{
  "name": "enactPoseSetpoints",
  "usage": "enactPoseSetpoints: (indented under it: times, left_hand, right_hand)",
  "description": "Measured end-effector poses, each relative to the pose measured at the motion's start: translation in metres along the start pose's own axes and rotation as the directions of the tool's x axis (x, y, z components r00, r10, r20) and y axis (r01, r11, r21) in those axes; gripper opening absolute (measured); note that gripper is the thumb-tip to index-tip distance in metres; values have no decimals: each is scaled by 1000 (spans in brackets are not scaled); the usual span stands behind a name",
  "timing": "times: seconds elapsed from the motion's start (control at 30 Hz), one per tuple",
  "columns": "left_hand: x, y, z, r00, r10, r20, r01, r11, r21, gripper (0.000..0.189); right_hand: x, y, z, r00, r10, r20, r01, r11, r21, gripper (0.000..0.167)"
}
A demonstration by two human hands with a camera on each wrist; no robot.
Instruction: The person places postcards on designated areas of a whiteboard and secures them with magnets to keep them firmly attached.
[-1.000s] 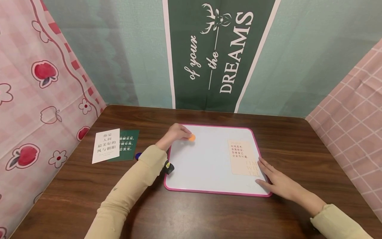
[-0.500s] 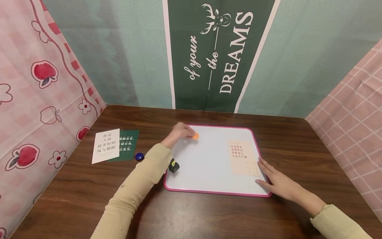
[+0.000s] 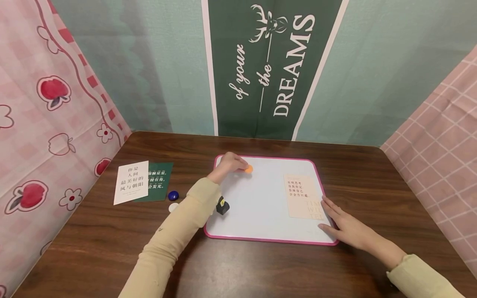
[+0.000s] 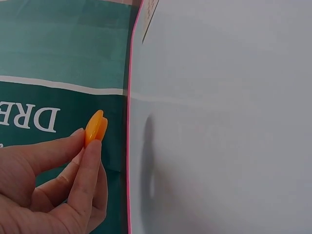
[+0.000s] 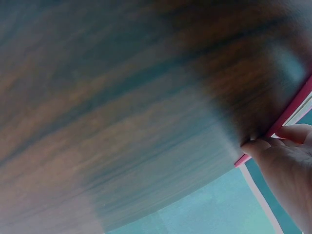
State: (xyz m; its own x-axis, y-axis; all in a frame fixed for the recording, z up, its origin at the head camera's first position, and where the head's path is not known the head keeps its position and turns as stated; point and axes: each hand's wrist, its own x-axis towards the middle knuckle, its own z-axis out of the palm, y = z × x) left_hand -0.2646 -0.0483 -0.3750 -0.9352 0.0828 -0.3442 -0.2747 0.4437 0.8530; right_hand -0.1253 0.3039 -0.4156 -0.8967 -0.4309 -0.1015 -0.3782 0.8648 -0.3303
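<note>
Between thumb and fingers, my left hand pinches a round orange magnet. In the head view this magnet appears over the upper left part of a white magnetic board with a pink frame. My right hand rests on the board's right edge with its fingers extended, its fingertips beside a cream card with red print. That card lies on the right side of the board. In the right wrist view, my right hand touches the pink frame.
A black object with a yellow mark is at the left wrist. Left of the board lie a blue round magnet and a white round piece, partly behind the sleeve. A white card overlaps a green card on the wooden table.
My left hand has moved a little to the right over the board with the orange magnet. The blue and white round pieces have come out from behind the sleeve. My right hand stays put.
</note>
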Motion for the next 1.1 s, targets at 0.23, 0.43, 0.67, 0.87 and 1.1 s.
enactPoseSetpoints:
  times: [0.23, 0.43, 0.67, 0.87, 1.1]
  left_hand:
    - [2, 5, 7, 1000, 2, 1, -2, 1000, -25, 18]
    - [5, 9, 15, 1000, -15, -22, 15, 1000, -13, 18]
    - [7, 11, 22, 1000, -14, -15, 14, 1000, -14, 18]
    - [9, 15, 29, 1000, -11, -10, 11, 1000, -15, 17]
    - [12, 22, 38, 1000, -14, -13, 15, 1000, 17, 16]
  right_hand:
    - [0, 1, 1, 1000, -8, -5, 8, 1000, -2, 79]
    - [0, 1, 1, 1000, 1, -2, -1, 1000, 1, 80]
    - [1, 1, 1, 1000, -4, -1, 4, 1000, 2, 80]
    - [1, 0, 1, 1000, 4, 2, -4, 1000, 2, 80]
    - [1, 1, 1, 1000, 3, 3, -3, 1000, 1, 80]
